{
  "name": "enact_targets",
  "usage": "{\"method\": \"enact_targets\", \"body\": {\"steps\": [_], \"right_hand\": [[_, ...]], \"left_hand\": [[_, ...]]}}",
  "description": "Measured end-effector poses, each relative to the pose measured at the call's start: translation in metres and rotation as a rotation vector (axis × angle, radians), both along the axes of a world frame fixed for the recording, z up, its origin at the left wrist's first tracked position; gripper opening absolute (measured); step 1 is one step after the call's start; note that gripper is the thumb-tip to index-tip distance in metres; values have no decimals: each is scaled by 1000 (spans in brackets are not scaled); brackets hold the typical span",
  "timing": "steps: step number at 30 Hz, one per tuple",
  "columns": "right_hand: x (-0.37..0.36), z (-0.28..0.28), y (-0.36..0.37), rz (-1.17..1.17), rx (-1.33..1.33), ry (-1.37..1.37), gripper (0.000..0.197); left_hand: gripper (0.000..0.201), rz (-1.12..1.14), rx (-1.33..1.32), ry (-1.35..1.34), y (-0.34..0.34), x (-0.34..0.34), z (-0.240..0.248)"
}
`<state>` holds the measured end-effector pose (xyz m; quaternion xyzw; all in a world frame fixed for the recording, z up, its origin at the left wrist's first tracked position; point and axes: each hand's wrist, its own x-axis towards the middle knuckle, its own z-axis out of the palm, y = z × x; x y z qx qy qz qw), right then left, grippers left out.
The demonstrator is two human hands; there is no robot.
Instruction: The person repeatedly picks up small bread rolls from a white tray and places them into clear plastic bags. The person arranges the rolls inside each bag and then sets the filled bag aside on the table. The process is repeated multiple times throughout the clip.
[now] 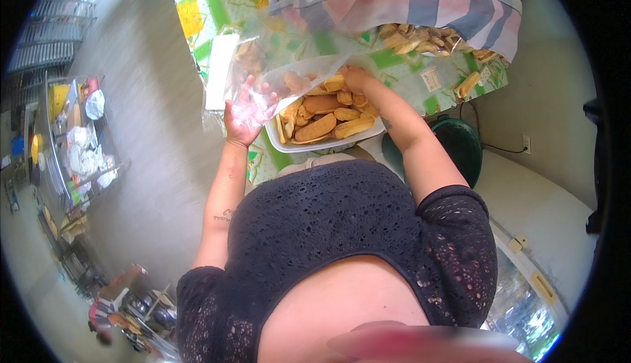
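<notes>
A white plastic tub point(279, 145) filled with orange-brown oblong slices point(317, 128), which look like dried banana, sits at the near edge of the table. My left hand point(248, 112) is beside the tub's left side, palm up, with its fingers curled around a clear plastic bag point(253, 61). The bag spreads over the far part of the tub. My right hand point(358, 80) reaches into the tub's far right corner, its fingers bent down against the slices. The fingertips are hidden, so what they grip does not show.
A green flowered tablecloth point(411, 77) covers the table. Checked cloth point(407, 1) partly covers more slices point(417, 40) at the far right. A loose slice point(467, 85) lies by the right edge. Below stands a dark green bin point(460, 146). A loaded rack point(79, 139) is at left.
</notes>
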<state>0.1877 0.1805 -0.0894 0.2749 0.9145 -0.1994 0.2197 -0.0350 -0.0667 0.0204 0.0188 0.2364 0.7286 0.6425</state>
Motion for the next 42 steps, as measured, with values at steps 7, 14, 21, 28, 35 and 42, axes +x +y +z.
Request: {"method": "enact_targets", "body": {"steps": [7, 14, 21, 28, 35, 42], "right_hand": [[17, 43, -21, 26, 58, 28, 81], [-28, 51, -78, 172, -705, -41, 69], [-39, 29, -126, 412, -357, -90, 75], [-20, 39, -103, 383, -375, -215, 82], [-10, 40, -103, 365, -459, -135, 66], [-16, 59, -99, 364, -495, -195, 70]], "left_hand": [[87, 61, -25, 2, -8, 8, 5], [85, 138, -81, 8, -15, 14, 5], [86, 161, -111, -29, -16, 13, -4], [87, 158, -143, -63, -16, 17, -16], [89, 116, -145, -13, -12, 16, -23], [97, 133, -173, 334, -20, -9, -13]]}}
